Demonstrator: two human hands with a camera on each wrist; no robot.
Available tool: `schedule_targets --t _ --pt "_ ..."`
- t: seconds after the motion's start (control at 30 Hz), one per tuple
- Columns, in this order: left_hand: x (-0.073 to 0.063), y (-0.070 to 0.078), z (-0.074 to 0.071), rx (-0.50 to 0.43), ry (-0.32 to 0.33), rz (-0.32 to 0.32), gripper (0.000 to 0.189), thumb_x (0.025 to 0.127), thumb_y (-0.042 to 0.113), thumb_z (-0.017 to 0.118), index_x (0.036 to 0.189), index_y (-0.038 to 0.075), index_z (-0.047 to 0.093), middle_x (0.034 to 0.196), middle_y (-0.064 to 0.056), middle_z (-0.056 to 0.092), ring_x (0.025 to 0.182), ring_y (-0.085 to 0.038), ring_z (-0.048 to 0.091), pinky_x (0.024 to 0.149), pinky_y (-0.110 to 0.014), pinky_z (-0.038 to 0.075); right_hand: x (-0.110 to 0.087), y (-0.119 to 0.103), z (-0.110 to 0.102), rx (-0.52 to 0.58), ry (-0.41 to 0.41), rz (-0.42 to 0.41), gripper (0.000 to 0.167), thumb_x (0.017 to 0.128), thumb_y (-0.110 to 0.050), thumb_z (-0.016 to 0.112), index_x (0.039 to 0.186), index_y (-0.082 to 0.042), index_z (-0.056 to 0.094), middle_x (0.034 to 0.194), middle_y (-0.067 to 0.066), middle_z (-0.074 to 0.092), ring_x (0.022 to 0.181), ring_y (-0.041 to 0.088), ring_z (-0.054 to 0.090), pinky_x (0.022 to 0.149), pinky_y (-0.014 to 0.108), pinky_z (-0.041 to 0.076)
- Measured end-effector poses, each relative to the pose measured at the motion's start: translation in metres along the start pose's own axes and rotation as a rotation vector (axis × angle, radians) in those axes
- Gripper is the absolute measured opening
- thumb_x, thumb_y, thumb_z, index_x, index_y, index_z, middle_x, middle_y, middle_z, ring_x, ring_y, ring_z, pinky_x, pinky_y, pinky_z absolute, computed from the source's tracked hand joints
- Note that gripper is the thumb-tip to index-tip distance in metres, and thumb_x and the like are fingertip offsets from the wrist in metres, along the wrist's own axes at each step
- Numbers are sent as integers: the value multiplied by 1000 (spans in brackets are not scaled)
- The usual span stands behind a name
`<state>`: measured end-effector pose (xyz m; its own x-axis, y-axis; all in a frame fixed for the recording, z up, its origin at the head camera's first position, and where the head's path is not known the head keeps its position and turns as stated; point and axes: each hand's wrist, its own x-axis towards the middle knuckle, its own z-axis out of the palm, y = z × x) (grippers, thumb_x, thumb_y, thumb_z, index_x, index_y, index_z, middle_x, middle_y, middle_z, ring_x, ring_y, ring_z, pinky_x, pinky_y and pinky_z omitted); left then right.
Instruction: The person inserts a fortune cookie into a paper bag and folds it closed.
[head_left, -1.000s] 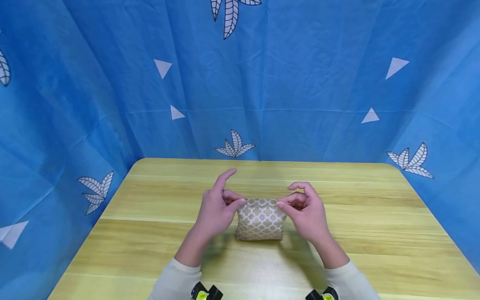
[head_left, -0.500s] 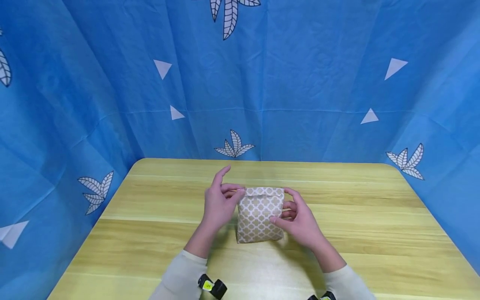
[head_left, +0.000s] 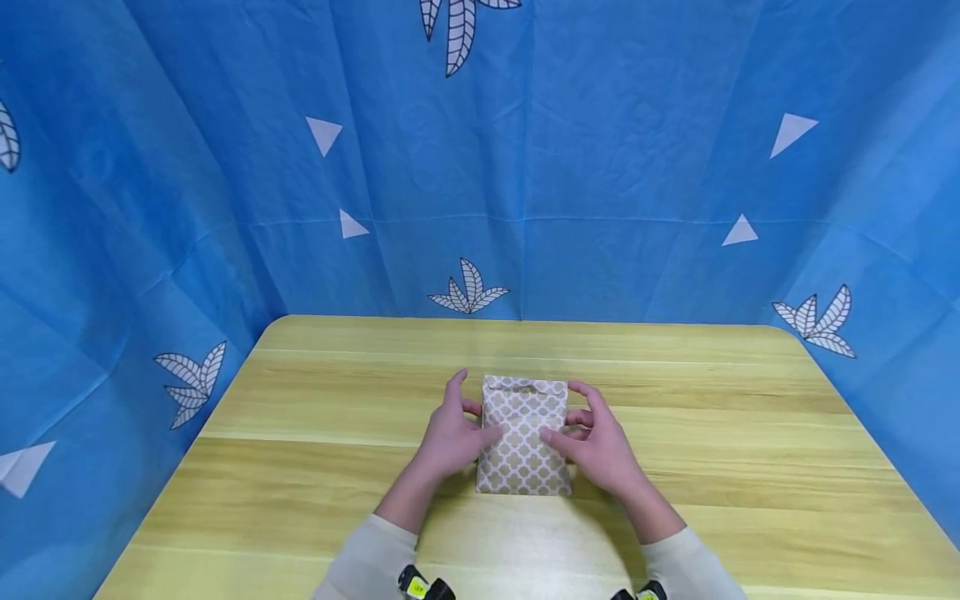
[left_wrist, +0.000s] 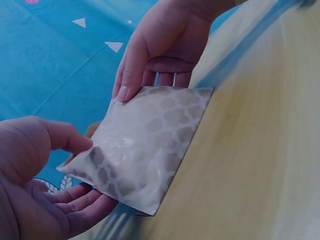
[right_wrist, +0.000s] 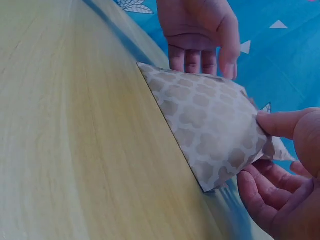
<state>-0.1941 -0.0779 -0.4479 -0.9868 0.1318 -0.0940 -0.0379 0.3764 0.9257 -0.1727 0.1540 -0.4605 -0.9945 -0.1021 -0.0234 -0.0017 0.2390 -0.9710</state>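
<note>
A small tan paper bag (head_left: 525, 454) with a white lattice pattern stands at the middle of the table, its bottom edge down on the wood. Along its top runs a narrow folded strip. My left hand (head_left: 452, 437) grips the left side, thumb on the front and fingers going behind, the index finger raised. On the opposite side my right hand (head_left: 602, 450) holds the bag the same way, with its thumb (right_wrist: 280, 124) pressed to the front face. In the left wrist view the bag (left_wrist: 145, 135) bulges a little and its side is creased. The bag's back is hidden.
The wood-grain table (head_left: 300, 492) has rounded far corners. A blue curtain (head_left: 615, 167) with leaf and triangle prints hangs behind it and along both sides. Beige sleeves and black wrist cameras show at the table's near side.
First both hands pinched the top corners; the bag has since come up taller, its folded strip showing. The right hand slid down to the side, then the left did likewise.
</note>
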Motion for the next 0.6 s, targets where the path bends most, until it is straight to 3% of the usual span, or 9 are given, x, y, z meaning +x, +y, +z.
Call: schedule_targets --t 0.2,0.43,0.6 --pt "1 -7 6 31 30 -36 103 79 10 83 158 9 17 107 -9 60 83 -21 62 70 -37 53 3 6 3 -11 18 47 80 86 -18 82 150 -11 35 114 20 58 90 27 66 66 38 57" --pt "2 -10 9 30 55 -50 100 80 9 82 158 8 19 106 -8 61 78 -21 62 69 -37 54 7 12 5 0 33 84 84 85 -20 82 152 -10 33 113 20 57 70 26 64 59 37 55" --pt "3 -12 11 63 66 -51 95 82 10 81 157 7 22 104 -8 61 74 -20 61 70 -37 53 8 12 5 1 36 97 84 85 -22 82 152 -11 32 115 20 57 71 25 64 60 36 55"
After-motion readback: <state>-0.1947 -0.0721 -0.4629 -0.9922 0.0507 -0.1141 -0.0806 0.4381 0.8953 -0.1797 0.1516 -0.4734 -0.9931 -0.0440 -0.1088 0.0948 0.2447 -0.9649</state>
